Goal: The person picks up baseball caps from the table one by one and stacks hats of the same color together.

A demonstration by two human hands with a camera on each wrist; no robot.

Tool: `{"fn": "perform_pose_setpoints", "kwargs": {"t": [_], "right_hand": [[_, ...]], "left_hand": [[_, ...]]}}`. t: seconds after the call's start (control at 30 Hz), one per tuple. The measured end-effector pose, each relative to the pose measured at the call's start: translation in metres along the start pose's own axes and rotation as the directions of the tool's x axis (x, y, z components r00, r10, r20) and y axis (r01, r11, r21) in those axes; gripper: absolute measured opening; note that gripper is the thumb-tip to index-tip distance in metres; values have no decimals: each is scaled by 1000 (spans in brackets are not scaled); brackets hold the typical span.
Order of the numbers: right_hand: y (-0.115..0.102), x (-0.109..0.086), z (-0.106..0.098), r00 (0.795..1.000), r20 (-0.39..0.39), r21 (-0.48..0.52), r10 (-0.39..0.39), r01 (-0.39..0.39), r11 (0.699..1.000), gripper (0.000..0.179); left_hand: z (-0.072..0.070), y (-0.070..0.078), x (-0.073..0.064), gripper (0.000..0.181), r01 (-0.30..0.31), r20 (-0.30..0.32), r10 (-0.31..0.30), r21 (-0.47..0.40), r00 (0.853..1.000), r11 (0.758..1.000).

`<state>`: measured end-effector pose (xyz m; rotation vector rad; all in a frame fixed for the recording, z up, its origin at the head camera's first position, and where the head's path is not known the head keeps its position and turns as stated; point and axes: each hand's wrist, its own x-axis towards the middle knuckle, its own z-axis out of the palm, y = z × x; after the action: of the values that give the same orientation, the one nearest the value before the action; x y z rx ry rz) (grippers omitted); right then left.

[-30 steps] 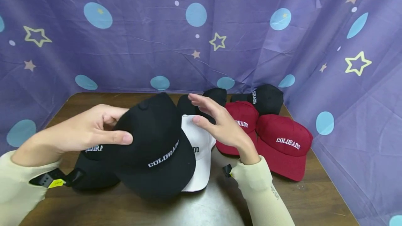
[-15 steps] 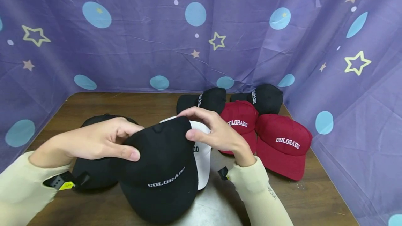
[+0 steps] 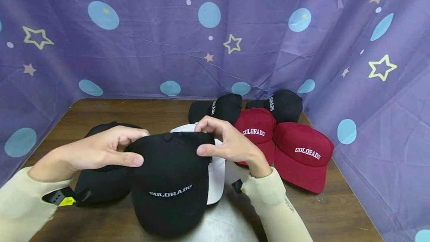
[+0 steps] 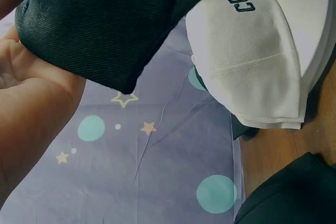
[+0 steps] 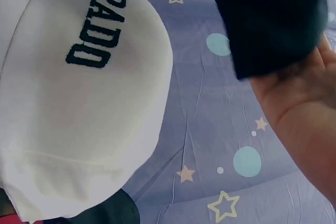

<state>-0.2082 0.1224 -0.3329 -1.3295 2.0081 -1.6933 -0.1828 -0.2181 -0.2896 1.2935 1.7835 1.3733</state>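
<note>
A black baseball cap (image 3: pixel 168 167) with white COLORADO lettering is held up in front of me, its brim pointing down toward me. My left hand (image 3: pixel 104 150) grips its left side, thumb on the outside of the crown. On the opposite side my right hand (image 3: pixel 231 143) pinches the crown's edge between thumb and fingers. Behind the held cap, a white cap (image 3: pixel 216 178) is mostly hidden in the head view; its dark lettering shows in the right wrist view. Another black cap (image 3: pixel 100 184) lies on the table under my left hand, partly covered by it.
Two red caps (image 3: pixel 304 156) sit side by side at the right. Behind them stand a black cap (image 3: pixel 285 105) in the back right corner and another black cap (image 3: pixel 226 107) nearer the middle. A purple patterned curtain (image 3: pixel 147 55) encloses the wooden table (image 3: pixel 349 212).
My right hand has come in and taken hold of the cap's right side. The cap has moved down and turned from a tilt to nearly level, brim toward me.
</note>
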Motion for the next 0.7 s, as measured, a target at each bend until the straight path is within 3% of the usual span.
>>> {"fn": "perform_pose_setpoints", "kwargs": {"t": [0.13, 0.23, 0.47, 0.7], "right_hand": [[0, 0, 1, 992, 116, 68, 44, -52, 996, 46], [0, 1, 2, 988, 147, 90, 43, -57, 994, 40], [1, 1, 7, 995, 99, 220, -3, -19, 975, 35], [0, 2, 10, 1000, -25, 271, 7, 0, 963, 62]], "left_hand": [[-1, 0, -4, 35, -5, -16, 6, 27, 1000, 1000], [-2, -1, -8, 37, 10, -28, -9, 56, 1000, 998], [-4, -11, -20, 39, 83, -60, -85, -43, 995, 996], [-2, -18, -30, 55, 113, -190, -112, -8, 975, 994]]}}
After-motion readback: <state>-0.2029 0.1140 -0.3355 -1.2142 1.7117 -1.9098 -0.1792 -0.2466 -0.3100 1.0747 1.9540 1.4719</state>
